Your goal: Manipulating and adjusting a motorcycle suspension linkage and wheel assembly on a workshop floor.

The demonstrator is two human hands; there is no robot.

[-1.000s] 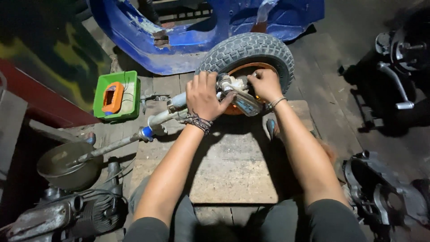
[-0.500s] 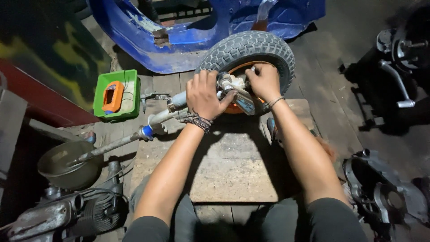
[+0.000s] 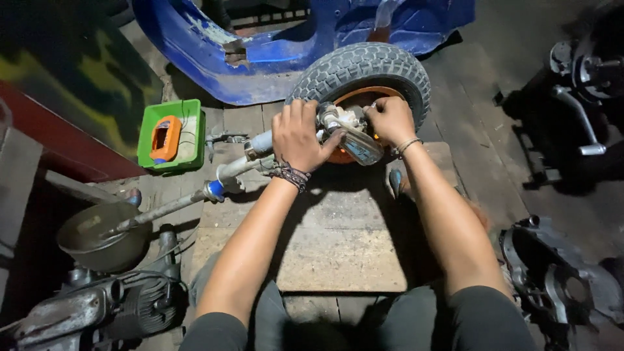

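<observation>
While both hands are on the hub, readout left to right, all referenced to the wheel [image 3: 364,71]:

far left: dark metal bowl [image 3: 97,244] and an engine block [image 3: 97,305], well apart from the wheel, low left.
green tray [image 3: 170,133]: left of the wheel, orange tool inside.
fork tube [image 3: 214,185]: runs from the bowl up-right to the wheel hub, under the left hand.
left hand [image 3: 298,135]: just left of the hub, palm down, closed around the upper fork leg [image 3: 260,142].
hub assembly [image 3: 344,130]: at the wheel's orange centre, between the hands.
right hand [image 3: 390,120]: on the hub's right side, fingers curled onto the fitting; can't tell what it pinches.
step: looks like working the hub fitting, left hand bracing.
next: probably needs steady brace and a firm fingertip turn.
right: engine casing [image 3: 559,273], well apart, low right.
</observation>
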